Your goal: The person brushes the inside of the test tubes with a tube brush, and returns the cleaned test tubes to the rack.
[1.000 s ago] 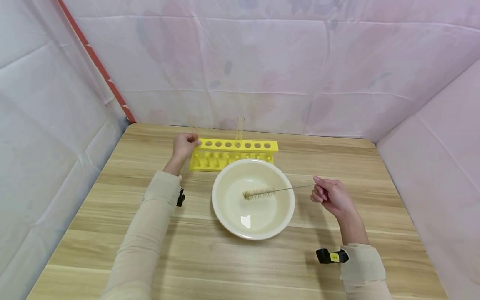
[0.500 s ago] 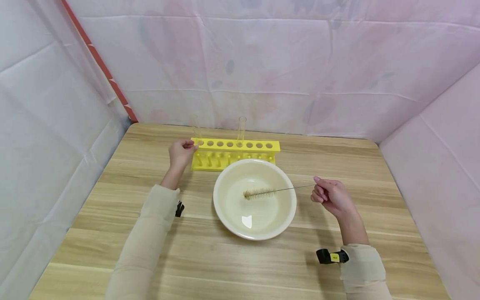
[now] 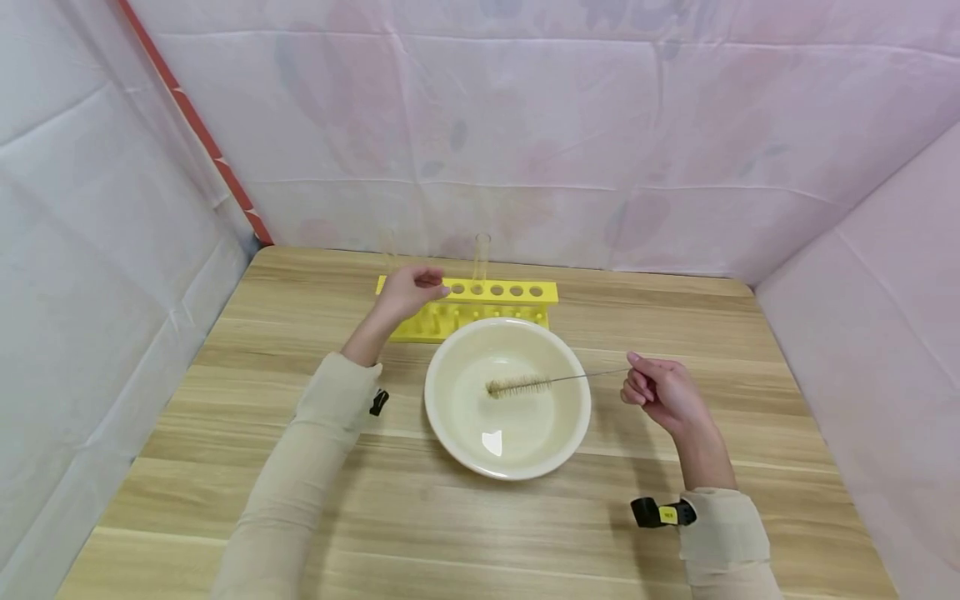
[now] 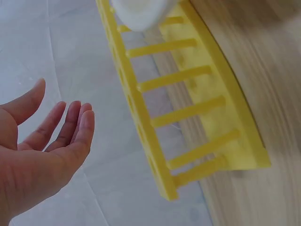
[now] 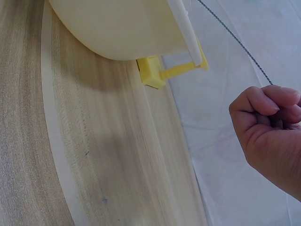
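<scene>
My left hand [image 3: 408, 292] is over the left part of the yellow test tube rack [image 3: 547, 293], holding nothing. In the left wrist view its fingers [image 4: 84, 134] are relaxed, with the thumb spread apart. One clear test tube [image 3: 482, 254] stands upright in the rack's middle, and another faint test tube [image 3: 390, 244] rises at its left end. With thumb and curled fingers, my right hand [image 3: 671, 396] pinches the thin twisted-wire handle [image 5: 235, 39] of a test tube brush [image 3: 521, 385]. The brush's bristled head extends over the inside of a cream bowl [image 3: 450, 433].
The bowl stands just in front of the rack and overlaps its lower right part in the head view. Both are on a wood-grain table [image 3: 450, 542]. Pale fabric walls [image 3: 525, 125] enclose the table at the back and sides.
My left hand has let go of the test tube at the rack's left end, drawn back slightly, then moved right over the rack. The right hand and brush have stayed in place.
</scene>
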Demonstrator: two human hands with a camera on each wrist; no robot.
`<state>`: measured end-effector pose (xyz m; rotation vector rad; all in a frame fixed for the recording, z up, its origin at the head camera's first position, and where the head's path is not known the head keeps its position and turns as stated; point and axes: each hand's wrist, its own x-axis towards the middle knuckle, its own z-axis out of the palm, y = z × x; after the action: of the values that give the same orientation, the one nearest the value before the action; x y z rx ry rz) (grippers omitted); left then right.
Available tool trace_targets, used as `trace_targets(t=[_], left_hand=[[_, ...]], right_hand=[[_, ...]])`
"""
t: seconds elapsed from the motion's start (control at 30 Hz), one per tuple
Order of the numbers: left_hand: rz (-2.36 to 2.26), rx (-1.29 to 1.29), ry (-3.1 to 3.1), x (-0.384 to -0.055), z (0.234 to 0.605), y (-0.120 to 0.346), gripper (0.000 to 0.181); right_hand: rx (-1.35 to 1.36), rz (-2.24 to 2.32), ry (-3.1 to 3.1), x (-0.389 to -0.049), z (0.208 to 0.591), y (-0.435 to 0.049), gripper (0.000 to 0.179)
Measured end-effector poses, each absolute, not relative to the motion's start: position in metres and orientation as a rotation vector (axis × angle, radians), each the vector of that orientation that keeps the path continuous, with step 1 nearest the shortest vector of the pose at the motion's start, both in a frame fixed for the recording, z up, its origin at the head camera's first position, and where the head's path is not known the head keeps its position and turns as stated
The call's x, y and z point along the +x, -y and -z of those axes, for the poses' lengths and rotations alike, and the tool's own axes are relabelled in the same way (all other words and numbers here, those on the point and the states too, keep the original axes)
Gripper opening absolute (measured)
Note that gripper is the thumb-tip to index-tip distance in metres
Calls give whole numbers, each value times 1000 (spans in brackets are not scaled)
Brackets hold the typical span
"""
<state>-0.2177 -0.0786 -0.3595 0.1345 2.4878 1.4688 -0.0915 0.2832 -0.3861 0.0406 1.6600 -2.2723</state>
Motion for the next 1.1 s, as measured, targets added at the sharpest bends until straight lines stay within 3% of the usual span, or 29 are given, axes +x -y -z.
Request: trace_targets(t=[1.1], left_hand=[[-1552,-91,-2450,-247,381,17,29]], right_hand=[[25,2273,-1647,-92,387,-279,46]])
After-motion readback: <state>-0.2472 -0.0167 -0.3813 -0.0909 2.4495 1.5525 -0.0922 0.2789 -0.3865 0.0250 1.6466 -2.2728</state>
